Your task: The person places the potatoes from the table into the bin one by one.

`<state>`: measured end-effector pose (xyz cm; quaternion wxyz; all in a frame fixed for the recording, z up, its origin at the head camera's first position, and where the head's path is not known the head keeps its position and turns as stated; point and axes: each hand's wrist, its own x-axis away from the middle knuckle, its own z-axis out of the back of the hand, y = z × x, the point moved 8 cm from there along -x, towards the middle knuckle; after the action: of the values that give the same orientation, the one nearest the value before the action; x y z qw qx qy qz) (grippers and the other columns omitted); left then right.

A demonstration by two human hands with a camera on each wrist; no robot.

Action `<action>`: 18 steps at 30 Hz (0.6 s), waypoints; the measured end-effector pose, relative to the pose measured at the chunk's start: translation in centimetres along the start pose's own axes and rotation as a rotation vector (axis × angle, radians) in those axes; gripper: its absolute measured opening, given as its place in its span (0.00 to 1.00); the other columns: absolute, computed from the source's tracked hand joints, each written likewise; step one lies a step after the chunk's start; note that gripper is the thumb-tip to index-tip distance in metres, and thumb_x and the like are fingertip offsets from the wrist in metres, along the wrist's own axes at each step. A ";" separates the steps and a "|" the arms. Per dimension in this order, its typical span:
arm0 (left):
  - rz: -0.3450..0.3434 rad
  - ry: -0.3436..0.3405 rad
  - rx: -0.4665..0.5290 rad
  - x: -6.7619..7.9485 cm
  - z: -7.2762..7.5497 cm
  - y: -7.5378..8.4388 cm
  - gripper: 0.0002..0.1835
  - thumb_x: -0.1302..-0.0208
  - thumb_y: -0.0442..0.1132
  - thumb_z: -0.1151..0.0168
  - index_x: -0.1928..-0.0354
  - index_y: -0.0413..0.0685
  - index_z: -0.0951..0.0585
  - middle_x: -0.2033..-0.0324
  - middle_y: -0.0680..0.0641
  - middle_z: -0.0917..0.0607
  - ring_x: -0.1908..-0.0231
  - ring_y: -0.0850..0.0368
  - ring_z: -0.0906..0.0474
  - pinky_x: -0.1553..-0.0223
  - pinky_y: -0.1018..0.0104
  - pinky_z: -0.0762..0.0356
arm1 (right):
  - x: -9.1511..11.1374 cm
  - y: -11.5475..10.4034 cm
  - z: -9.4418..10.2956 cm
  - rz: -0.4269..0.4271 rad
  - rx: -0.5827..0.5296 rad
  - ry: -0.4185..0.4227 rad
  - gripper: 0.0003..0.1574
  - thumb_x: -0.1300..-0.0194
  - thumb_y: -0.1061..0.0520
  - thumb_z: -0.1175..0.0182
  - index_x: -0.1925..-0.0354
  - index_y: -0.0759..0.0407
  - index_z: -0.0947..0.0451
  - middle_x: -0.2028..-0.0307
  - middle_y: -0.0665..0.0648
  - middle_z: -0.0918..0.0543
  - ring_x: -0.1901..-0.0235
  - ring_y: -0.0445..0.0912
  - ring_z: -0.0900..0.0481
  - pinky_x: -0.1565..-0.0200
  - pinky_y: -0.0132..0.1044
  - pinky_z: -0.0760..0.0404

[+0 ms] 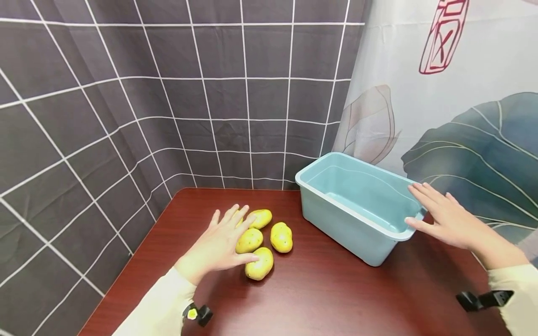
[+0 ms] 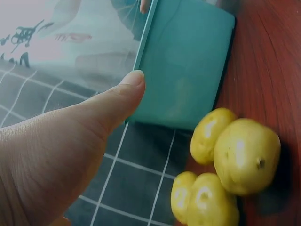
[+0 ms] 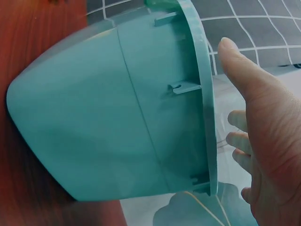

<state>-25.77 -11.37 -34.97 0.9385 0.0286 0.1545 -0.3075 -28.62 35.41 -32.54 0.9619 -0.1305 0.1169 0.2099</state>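
Several yellow potatoes lie in a loose cluster on the table. Over their left side hovers my left hand, fingers spread and holding nothing; it partly hides one potato at the back. Its thumb overlaps the nearest potato in the head view, while the left wrist view shows the thumb well apart from the potatoes. A light blue plastic bin stands right of the potatoes, its visible inside bare. My right hand is at the bin's right end with fingers extended, beside the rim in the right wrist view.
The dark red wooden table ends at a grey cloth with white grid lines at the back and left. A pale curtain with leaf prints hangs behind the bin on the right. Each wrist wears a small black mount.
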 end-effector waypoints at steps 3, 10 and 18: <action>-0.032 0.005 -0.007 -1.1 0.1 1.1 0.50 0.51 0.76 0.43 0.30 0.57 0.35 0.30 0.44 0.37 0.30 0.42 0.46 0.39 0.32 0.48 | -0.7 0.0 -0.1 0.001 -0.006 -0.009 0.54 0.40 0.43 0.36 0.26 0.61 0.50 0.29 0.70 0.46 0.27 0.58 0.62 0.34 0.60 0.75; -0.087 -0.052 -0.035 -4.0 -0.4 3.7 0.51 0.48 0.79 0.50 0.27 0.58 0.40 0.28 0.45 0.40 0.28 0.44 0.50 0.38 0.33 0.49 | -2.7 0.1 -0.5 -0.016 0.000 -0.063 0.53 0.37 0.40 0.39 0.26 0.61 0.50 0.28 0.69 0.48 0.27 0.59 0.63 0.35 0.62 0.75; -0.139 -0.102 -0.045 -7.1 -1.2 6.9 0.52 0.48 0.82 0.57 0.26 0.61 0.43 0.27 0.48 0.43 0.28 0.47 0.52 0.36 0.35 0.50 | -4.7 0.4 -1.5 -0.041 -0.012 -0.143 0.53 0.36 0.37 0.42 0.26 0.61 0.51 0.28 0.69 0.50 0.27 0.61 0.62 0.35 0.66 0.70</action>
<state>-27.44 -1.58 -34.25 0.9220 -0.0193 0.1148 -0.3694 -33.23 33.56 -32.76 0.9711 -0.1231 0.0439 0.1998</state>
